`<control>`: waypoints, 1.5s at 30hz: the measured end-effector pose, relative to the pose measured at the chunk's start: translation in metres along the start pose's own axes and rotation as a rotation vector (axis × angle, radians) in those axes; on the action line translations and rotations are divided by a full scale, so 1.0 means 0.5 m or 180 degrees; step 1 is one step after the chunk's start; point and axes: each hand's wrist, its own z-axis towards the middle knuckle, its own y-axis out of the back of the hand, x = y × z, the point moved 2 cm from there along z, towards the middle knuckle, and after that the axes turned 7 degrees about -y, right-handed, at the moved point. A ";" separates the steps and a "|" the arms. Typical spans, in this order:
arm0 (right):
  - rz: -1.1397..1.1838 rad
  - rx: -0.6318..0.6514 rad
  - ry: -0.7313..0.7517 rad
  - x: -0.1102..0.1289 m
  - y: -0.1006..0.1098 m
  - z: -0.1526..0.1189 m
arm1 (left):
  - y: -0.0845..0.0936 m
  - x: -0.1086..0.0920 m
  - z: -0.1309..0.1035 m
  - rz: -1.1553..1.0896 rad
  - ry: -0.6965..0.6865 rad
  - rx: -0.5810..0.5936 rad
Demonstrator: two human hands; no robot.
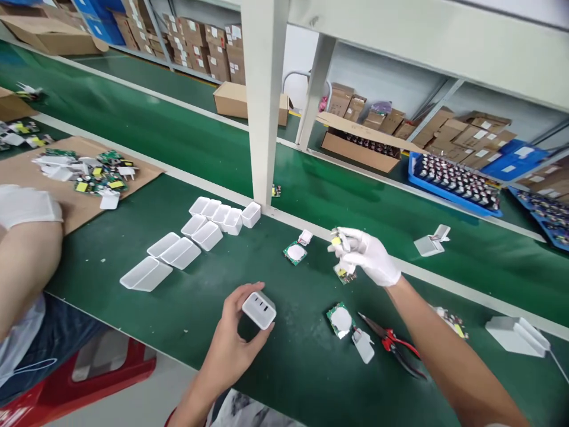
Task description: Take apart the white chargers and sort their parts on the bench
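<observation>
My left hand point(231, 332), bare, grips a white charger housing point(259, 310) by its sides, its end with the dark port slots facing up. In a white glove, my right hand point(368, 255) has its fingers closed on a small circuit board point(336, 241) with a yellow part, mostly hidden by the fingers. Just under that hand, another circuit board point(345, 274) lies on the green bench. Nearer me lies a board with a round white pad point(341, 320), wired to a white plug piece point(363, 345). A similar padded board point(295, 252) rests farther back.
Red-handled pliers point(393, 344) lie beside my right forearm. Several open white housings point(180, 252) stand in rows at left. A co-worker's gloved hand point(29, 204) is by a cardboard sheet point(146, 172) bearing piled boards. A post point(264, 107) rises at the bench's back edge.
</observation>
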 end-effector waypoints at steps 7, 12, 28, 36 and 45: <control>0.0241 0.0298 -0.0475 -0.030 -0.072 -0.134 | -0.068 -0.054 0.034 -0.0281 -0.0530 0.0533; 0.0151 0.0522 -0.0406 -0.030 -0.109 -0.157 | -0.083 -0.060 0.031 -0.0304 -0.0573 0.0482; -0.1135 0.0366 0.0459 -0.041 -0.123 -0.166 | -0.091 -0.091 0.023 0.0111 -0.1011 0.0357; -0.2198 -0.0219 0.1749 -0.072 -0.158 -0.180 | -0.088 -0.101 0.016 0.1160 -0.1756 -0.0017; -0.1787 -0.0105 0.2071 -0.020 -0.117 -0.179 | -0.084 -0.074 0.030 -0.0334 -0.0915 0.0293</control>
